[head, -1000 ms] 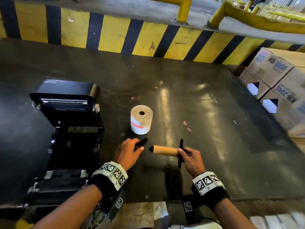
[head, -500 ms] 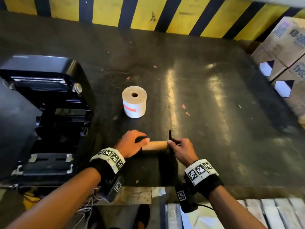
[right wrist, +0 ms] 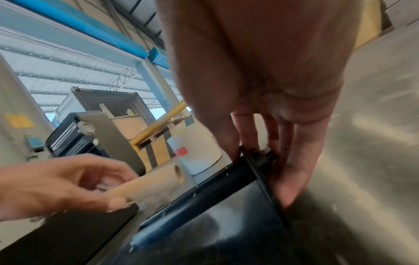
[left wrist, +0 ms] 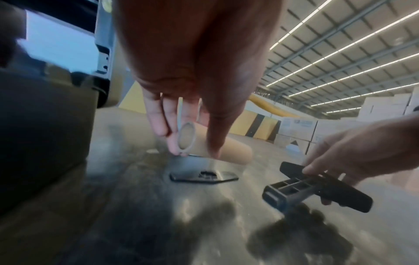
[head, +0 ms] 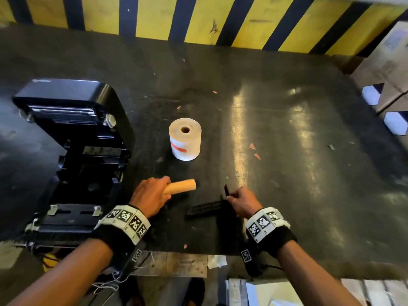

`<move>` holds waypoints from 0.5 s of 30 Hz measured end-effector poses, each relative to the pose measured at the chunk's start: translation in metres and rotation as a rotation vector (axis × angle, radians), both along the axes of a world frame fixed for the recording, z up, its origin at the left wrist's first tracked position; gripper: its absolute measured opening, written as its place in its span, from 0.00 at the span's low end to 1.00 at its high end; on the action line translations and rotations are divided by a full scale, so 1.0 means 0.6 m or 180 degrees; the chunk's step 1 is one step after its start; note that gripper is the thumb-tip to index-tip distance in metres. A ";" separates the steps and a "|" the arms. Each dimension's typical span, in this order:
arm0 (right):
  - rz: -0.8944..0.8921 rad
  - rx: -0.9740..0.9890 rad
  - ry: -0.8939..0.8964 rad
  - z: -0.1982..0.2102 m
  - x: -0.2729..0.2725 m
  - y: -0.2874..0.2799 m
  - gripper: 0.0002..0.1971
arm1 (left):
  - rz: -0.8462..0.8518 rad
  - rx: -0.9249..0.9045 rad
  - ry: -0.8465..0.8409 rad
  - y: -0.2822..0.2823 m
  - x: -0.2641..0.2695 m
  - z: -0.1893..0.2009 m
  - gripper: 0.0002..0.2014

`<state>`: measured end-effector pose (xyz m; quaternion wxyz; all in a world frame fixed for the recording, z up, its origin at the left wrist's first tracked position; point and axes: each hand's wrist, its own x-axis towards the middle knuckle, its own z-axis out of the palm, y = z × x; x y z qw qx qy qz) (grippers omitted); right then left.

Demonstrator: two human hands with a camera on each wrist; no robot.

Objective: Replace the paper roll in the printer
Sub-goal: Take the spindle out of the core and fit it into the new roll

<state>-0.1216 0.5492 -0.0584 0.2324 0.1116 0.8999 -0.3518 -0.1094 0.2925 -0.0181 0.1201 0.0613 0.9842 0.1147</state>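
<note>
The black printer [head: 72, 155] stands open at the left of the dark table, its lid tipped back and its roll bay bare. A full white paper roll [head: 185, 139] with a red tab stands upright in the middle. My left hand [head: 152, 195] grips the empty tan cardboard core [head: 182, 187], also seen as core [left wrist: 215, 148] held just above the table. My right hand [head: 239, 200] pinches the flange end of the black plastic spindle [head: 207, 207]; the spindle [right wrist: 217, 181] points left, free of the core. A loose black end cap [left wrist: 204, 176] lies flat under the core.
A yellow and black striped barrier [head: 198, 21] runs along the table's far edge. Cardboard boxes [head: 388, 85] are stacked at the right. Small pink paper scraps [head: 254, 150] lie right of the roll. Planks and paper [head: 287, 292] sit below the near edge.
The core was on the spindle, held between both hands. Now the left hand has drawn the core off to the left, and the right hand keeps the bare spindle.
</note>
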 end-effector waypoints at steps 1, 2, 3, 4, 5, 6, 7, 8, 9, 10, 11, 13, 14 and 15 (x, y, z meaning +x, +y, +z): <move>0.0062 0.0000 -0.0019 0.000 0.005 -0.012 0.09 | -0.0051 0.0033 -0.0075 0.006 -0.002 -0.008 0.17; 0.0124 0.0012 0.0016 -0.001 0.008 -0.024 0.10 | -0.0115 0.0017 -0.0168 0.013 -0.002 -0.015 0.17; 0.0164 0.0024 0.0071 0.000 0.011 -0.034 0.11 | -0.0169 -0.0013 -0.0226 0.018 -0.002 -0.026 0.17; 0.0179 0.0010 0.0102 0.000 0.014 -0.043 0.11 | -0.0228 -0.0041 -0.0264 0.020 -0.001 -0.037 0.18; 0.0180 -0.0003 0.0132 0.002 0.016 -0.050 0.11 | -0.0313 -0.0093 -0.0277 0.021 -0.003 -0.048 0.18; 0.0196 0.0006 0.0167 0.001 0.017 -0.054 0.11 | -0.0413 -0.0171 -0.0282 0.021 -0.002 -0.056 0.18; 0.0239 0.0043 0.0193 0.002 0.016 -0.057 0.11 | -0.0492 -0.0262 -0.0289 0.019 -0.003 -0.062 0.19; 0.0298 0.0093 0.0191 0.002 0.013 -0.059 0.12 | -0.0532 -0.0303 -0.0324 0.016 -0.004 -0.065 0.21; 0.0374 0.0148 0.0162 0.004 0.011 -0.058 0.13 | -0.0546 -0.0266 -0.0359 0.014 -0.005 -0.066 0.23; 0.0450 0.0203 0.0150 0.010 0.003 -0.059 0.14 | -0.0537 -0.0182 -0.0344 0.010 -0.010 -0.063 0.25; 0.0499 0.0264 0.0155 0.019 -0.004 -0.057 0.15 | -0.0484 -0.0028 -0.0309 0.008 -0.015 -0.059 0.27; 0.0532 0.0356 0.0348 0.040 -0.031 -0.059 0.19 | -0.0072 0.0625 -0.0233 0.004 -0.035 -0.045 0.29; 0.0544 0.0343 0.0522 0.053 -0.048 -0.063 0.22 | 0.0274 0.1055 -0.0255 0.002 -0.049 -0.039 0.31; 0.0589 0.0301 0.0706 0.069 -0.070 -0.073 0.25 | 0.0642 0.1492 -0.0277 -0.001 -0.070 -0.033 0.34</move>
